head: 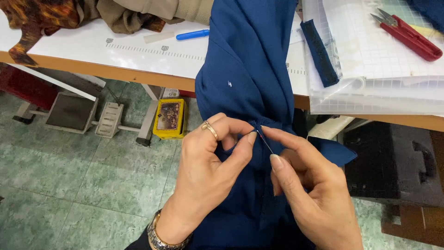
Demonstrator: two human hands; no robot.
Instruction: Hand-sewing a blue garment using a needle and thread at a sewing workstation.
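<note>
Pinching a gathered fold of navy blue fabric (247,78), the left hand (208,166) closes thumb and forefinger on it, while the right hand (310,185) grips a thin needle (265,141) there; the cloth hangs off the worktop (138,51) edge near red thread snips (407,33).

I count two hands at work, the left hand (203,171) and the right hand (314,185), with one needle (265,141) between them. One blue garment (249,69) hangs off the tabletop (138,69). Far on it lie one blue pen (192,34), one red thread snips (407,33) and one dark blue fabric strip (320,53). One yellow tin (169,118) sits on the floor (69,185).
</note>
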